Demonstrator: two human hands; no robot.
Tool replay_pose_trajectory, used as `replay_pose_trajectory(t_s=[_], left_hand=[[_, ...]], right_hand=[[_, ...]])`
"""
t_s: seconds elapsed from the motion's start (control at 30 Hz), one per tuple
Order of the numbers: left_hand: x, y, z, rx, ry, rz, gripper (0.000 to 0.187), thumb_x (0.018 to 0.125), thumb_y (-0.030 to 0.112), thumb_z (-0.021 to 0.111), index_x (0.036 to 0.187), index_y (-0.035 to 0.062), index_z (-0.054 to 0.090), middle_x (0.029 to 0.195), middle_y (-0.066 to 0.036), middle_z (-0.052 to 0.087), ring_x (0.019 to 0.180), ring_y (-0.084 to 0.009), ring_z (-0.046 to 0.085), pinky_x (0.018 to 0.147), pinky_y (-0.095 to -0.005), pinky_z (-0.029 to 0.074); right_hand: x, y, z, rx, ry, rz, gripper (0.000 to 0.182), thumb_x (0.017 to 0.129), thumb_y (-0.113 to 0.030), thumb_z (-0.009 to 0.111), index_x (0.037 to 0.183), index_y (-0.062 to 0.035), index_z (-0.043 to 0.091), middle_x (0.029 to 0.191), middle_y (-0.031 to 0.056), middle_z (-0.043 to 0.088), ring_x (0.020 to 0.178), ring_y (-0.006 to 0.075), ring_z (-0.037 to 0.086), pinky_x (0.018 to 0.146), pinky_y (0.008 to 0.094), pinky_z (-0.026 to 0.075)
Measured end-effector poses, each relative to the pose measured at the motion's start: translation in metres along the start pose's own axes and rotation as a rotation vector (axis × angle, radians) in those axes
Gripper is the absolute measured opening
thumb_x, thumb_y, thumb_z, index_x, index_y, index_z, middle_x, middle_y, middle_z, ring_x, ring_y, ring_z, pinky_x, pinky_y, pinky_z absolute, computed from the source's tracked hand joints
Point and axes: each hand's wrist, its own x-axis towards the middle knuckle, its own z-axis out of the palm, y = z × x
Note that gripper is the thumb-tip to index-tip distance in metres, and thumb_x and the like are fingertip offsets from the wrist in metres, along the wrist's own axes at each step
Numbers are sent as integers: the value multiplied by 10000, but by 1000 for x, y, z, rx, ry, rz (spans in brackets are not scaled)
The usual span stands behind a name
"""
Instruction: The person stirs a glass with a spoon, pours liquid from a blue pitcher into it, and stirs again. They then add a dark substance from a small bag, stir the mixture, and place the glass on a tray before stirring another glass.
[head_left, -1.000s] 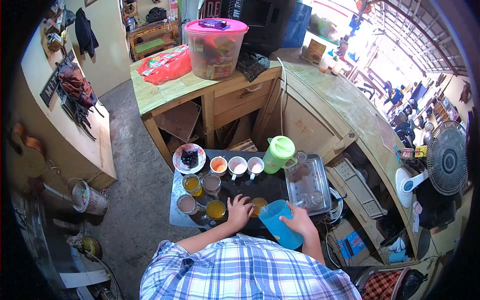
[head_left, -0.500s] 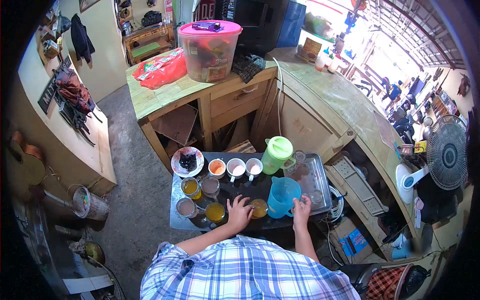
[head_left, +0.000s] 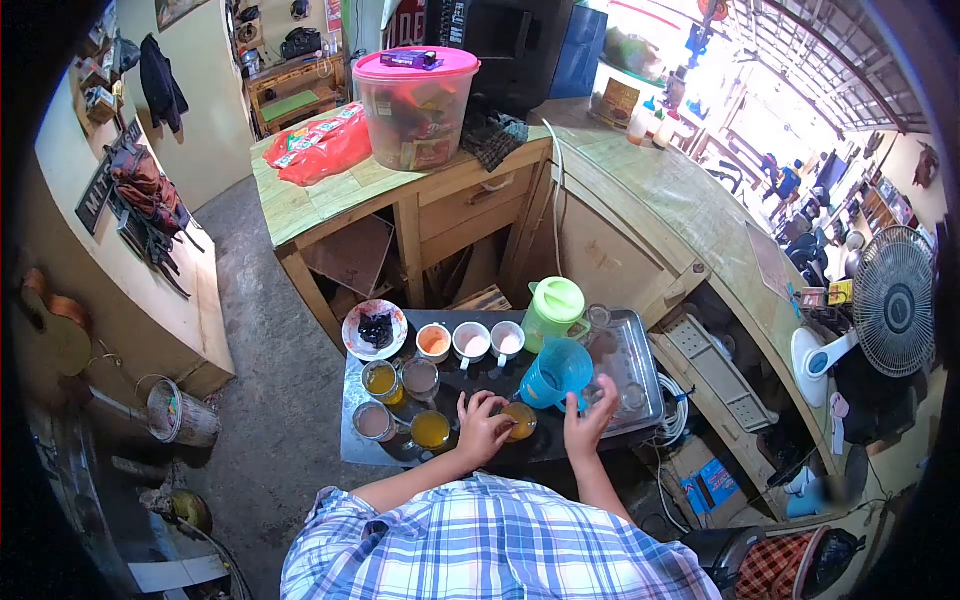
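Note:
My left hand [head_left: 482,426] has its fingers curled at the left side of a glass mug [head_left: 519,423] of yellow-orange drink, gripping it by that side. Close to the blue pitcher [head_left: 556,376], my right hand [head_left: 590,416] is off the handle, fingers spread and holding nothing. The pitcher stands just beyond the mug. Left of my left hand is another glass mug of yellow drink [head_left: 430,430], with a mug of greyish-brown drink [head_left: 373,421] beside it. Behind them are a third yellow drink [head_left: 381,381] and a second brownish one [head_left: 420,379].
White cups [head_left: 471,342] line the back of the dark table [head_left: 480,384], beside a plate [head_left: 354,342] of dark jelly-like pieces. A green lidded pitcher [head_left: 553,312] and a metal tray [head_left: 648,372] with glasses stand right. A wooden counter [head_left: 620,150] curves behind.
The blue pitcher has shifted slightly back and left, and my right hand has let go of its handle. My left hand has closed in on the glass mug.

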Motion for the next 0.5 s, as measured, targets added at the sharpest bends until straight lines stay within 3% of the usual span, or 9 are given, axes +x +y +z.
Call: replay_pose_trajectory(t_s=[0.03, 0.07, 0.1, 0.2, 0.23, 0.33, 0.37, 0.43, 0.5], left_hand=[[1, 0, 0, -2, -1, 0, 155, 727, 237, 750, 873, 185, 738, 1130, -20, 586, 1208, -293, 445, 1054, -638, 195], [1, 0, 1, -27, 37, 20, 146, 725, 236, 755, 858, 181, 727, 1137, -21, 580, 1212, -289, 442, 1055, -644, 185], [2, 1, 2, -51, 73, 42, 140, 722, 235, 760, 842, 177, 717, 1144, -23, 574, 1216, -285, 438, 1056, -650, 176], [5, 3, 0, -112, 87, 108, 139, 738, 236, 750, 858, 176, 713, 1159, -32, 572, 1230, -293, 433, 1061, -640, 166], [6, 6, -3, -112, 85, 106, 139, 738, 236, 750, 858, 176, 713, 1159, -32, 572, 1230, -293, 433, 1061, -640, 166], [5, 9, -5, -179, 102, 150, 111, 763, 222, 731, 853, 162, 707, 1167, -33, 573, 1239, -304, 429, 1060, -632, 186], [3, 6, -2, -173, 103, 152, 190, 758, 223, 733, 925, 142, 691, 1174, -59, 565, 1229, -315, 435, 1057, -604, 223], [2, 4, -1, -165, 105, 153, 270, 753, 224, 736, 996, 123, 675, 1181, -84, 556, 1218, -326, 441, 1055, -576, 260], [2, 3, -1, -325, 58, 29, 596, 717, 246, 765, 1233, 66, 528, 1205, -145, 529, 1210, -362, 443, 1022, -522, 338]], right_hand=[[-11, -2, -1, 136, -110, 102, 442, 754, -77, 723, 1136, -5, 511, 1163, 148, 542, 905, 282, 528, 834, 397, 438], [-18, -2, -3, 184, -209, 34, 437, 756, -10, 678, 1169, -35, 537, 1124, 104, 564, 724, 179, 513, 625, 297, 402], [-26, -5, -4, 181, -209, 37, 437, 756, -10, 678, 1169, -35, 537, 1124, 104, 564, 724, 179, 513, 625, 297, 402], [-47, -19, 1, 346, -600, 107, 442, 744, 32, 645, 1175, -51, 589, 1108, 139, 607, 676, 182, 557, 600, 290, 463], [-50, -22, 1, 323, -692, 197, 381, 745, 41, 637, 1120, -28, 622, 1026, 145, 645, 743, 207, 612, 646, 295, 504], [-61, -10, 17, 343, -696, 102, 281, 748, 44, 634, 1022, -9, 659, 938, 136, 663, 790, 226, 641, 636, 291, 512], [-63, -5, 20, 317, -716, 158, 161, 756, 19, 657, 910, -14, 692, 914, 130, 671, 842, 249, 654, 683, 319, 517], [-47, -11, 17, 283, -661, 76, 137, 758, 0, 671, 891, -23, 698, 909, 126, 670, 846, 263, 647, 711, 340, 514], [-27, -27, 10, 186, -577, 34, 62, 785, -68, 684, 835, -47, 713, 881, 113, 663, 855, 298, 627, 780, 396, 499]])
